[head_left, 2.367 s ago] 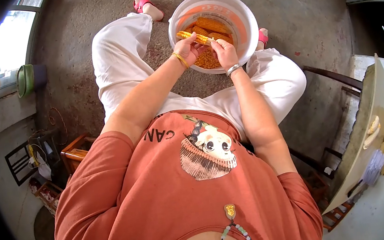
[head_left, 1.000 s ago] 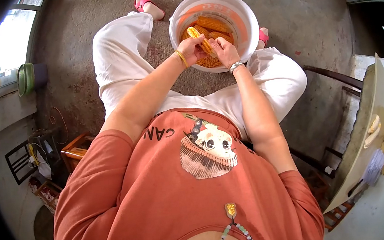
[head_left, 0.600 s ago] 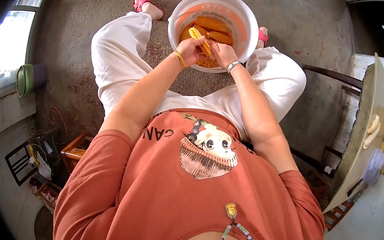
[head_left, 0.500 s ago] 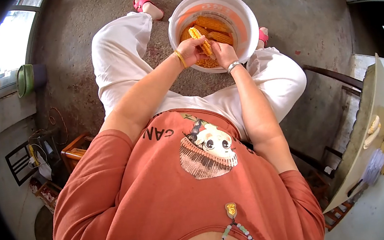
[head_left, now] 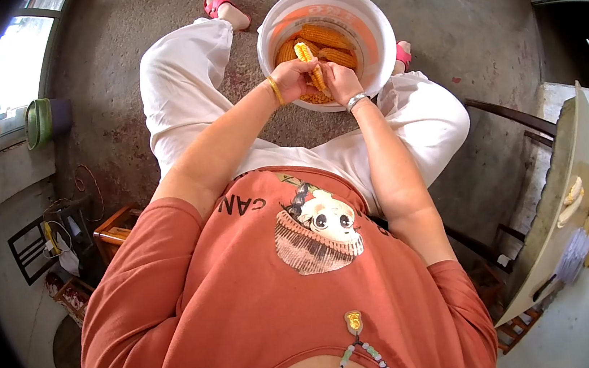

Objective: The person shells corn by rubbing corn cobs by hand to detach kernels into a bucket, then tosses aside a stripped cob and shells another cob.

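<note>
Compared with the earliest frame, the corn ear (head_left: 305,53) has swung from nearly crosswise to a steep slant, its upper end pointing away from the body, and both hands have shifted with it. It is held over the near side of the white bucket (head_left: 370,33), above whole ears (head_left: 325,35) and loose kernels (head_left: 315,99).

The left hand (head_left: 290,79) has its fingers closed around the middle of the ear. The right hand (head_left: 343,82) is against the lower part, fingers curled in; whether they close on the ear or only press its side cannot be told.

The ear should handle as light and stiff, with a dry, ridged surface that is unlikely to slip. It does not look fragile as a whole—single kernels may well come away under pressure. A wrap around the middle seems the steadiest hold, leaving the upper end exposed and the lower end within the right hand's reach.

The bucket's rim curves close to both wrists, and the whole ears rise just beyond the held one, so sideways sweeps have little room. Lifting looks freer. The left leg (head_left: 185,87) and right leg (head_left: 429,119) flank the bucket—two soft limits on wide elbow movement—while the concrete floor (head_left: 445,7) runs on past it.
</note>
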Tool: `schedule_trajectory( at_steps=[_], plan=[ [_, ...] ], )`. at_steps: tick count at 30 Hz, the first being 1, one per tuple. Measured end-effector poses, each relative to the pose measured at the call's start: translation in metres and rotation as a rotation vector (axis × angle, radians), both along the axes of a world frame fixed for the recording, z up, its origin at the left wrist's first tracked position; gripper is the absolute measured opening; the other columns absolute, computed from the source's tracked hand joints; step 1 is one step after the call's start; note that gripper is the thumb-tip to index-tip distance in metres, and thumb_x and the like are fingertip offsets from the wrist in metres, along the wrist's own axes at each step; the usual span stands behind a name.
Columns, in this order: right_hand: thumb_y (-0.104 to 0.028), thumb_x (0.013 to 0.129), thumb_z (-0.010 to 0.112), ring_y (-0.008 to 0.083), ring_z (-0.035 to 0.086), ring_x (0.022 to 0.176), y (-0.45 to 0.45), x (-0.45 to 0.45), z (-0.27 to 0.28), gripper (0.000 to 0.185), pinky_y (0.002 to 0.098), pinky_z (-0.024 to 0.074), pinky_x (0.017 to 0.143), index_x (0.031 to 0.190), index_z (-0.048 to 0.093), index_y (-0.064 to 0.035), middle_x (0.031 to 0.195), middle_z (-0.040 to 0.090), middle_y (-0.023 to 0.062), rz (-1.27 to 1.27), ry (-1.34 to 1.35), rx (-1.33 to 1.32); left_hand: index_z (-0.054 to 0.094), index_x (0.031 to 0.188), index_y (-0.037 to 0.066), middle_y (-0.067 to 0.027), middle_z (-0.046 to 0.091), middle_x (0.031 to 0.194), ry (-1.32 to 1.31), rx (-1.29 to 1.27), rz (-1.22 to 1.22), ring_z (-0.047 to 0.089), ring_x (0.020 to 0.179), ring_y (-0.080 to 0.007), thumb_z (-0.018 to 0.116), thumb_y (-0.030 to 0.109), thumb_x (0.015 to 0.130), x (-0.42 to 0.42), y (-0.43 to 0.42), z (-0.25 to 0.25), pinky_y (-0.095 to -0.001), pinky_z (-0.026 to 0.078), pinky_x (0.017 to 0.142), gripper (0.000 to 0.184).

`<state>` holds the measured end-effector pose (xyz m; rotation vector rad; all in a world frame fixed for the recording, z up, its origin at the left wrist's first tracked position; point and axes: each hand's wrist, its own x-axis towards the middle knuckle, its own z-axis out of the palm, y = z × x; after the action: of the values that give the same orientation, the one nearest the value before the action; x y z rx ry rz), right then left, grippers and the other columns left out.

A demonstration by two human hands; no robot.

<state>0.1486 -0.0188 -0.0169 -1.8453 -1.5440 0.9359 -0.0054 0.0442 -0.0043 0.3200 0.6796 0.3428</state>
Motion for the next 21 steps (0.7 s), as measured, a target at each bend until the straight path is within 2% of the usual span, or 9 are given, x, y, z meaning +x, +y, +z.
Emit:
schedule_trajectory(
  at_steps=[3, 9, 12, 18, 21],
  plan=[
    [-0.041, 0.094, 0.039, 0.0407, 0.059, 0.085, 0.001, 0.000, 0.001, 0.046, 0.0437, 0.0463, 0.073, 0.095, 0.062, -0.0014, 0.087, 0.062, 0.0251, -0.026, -0.007, -0.014, 0.052, 0.108, 0.005, -0.0094, 0.058, 0.108, 0.027, 0.017, -0.007, 0.056, 0.101, -0.0251, 0.047, 0.023, 0.095, 0.002, 0.000, 0.000, -0.0503, 0.046, 0.090, 0.023],
    [-0.048, 0.092, 0.042, 0.0393, 0.060, 0.086, -0.001, 0.000, 0.019, 0.052, 0.0408, 0.0473, 0.075, 0.101, 0.064, -0.0026, 0.090, 0.062, 0.0252, -0.097, 0.221, -0.128, 0.050, 0.113, 0.005, -0.0095, 0.057, 0.109, -0.042, -0.088, 0.055, 0.055, 0.102, -0.0249, 0.045, 0.029, 0.096, -0.001, 0.001, 0.010, -0.0515, 0.045, 0.090, 0.030],
    [-0.053, 0.090, 0.043, 0.0390, 0.061, 0.087, -0.002, -0.001, 0.020, 0.057, 0.0399, 0.0471, 0.075, 0.101, 0.064, -0.0014, 0.089, 0.062, 0.0255, -0.031, 0.164, -0.037, 0.049, 0.115, 0.005, -0.0097, 0.056, 0.109, 0.003, -0.045, 0.046, 0.055, 0.102, -0.0245, 0.042, 0.032, 0.096, 0.000, 0.000, 0.008, -0.0513, 0.046, 0.090, 0.033],
    [-0.039, 0.091, 0.043, 0.0389, 0.061, 0.088, 0.000, -0.001, 0.015, 0.044, 0.0412, 0.0470, 0.077, 0.100, 0.064, -0.0002, 0.091, 0.062, 0.0254, -0.065, 0.125, -0.028, 0.050, 0.114, 0.005, -0.0099, 0.056, 0.111, 0.048, 0.020, 0.002, 0.055, 0.103, -0.0238, 0.039, 0.035, 0.097, 0.000, -0.001, 0.004, -0.0502, 0.047, 0.088, 0.037],
    [-0.035, 0.090, 0.045, 0.0355, 0.062, 0.083, 0.002, 0.000, 0.010, 0.040, 0.0379, 0.0469, 0.073, 0.096, 0.062, 0.0012, 0.086, 0.062, 0.0233, -0.109, 0.084, -0.065, 0.051, 0.112, 0.004, -0.0093, 0.057, 0.107, 0.022, 0.031, -0.019, 0.056, 0.101, -0.0230, 0.041, 0.034, 0.096, 0.000, 0.001, 0.004, -0.0487, 0.048, 0.088, 0.035]
  ],
)
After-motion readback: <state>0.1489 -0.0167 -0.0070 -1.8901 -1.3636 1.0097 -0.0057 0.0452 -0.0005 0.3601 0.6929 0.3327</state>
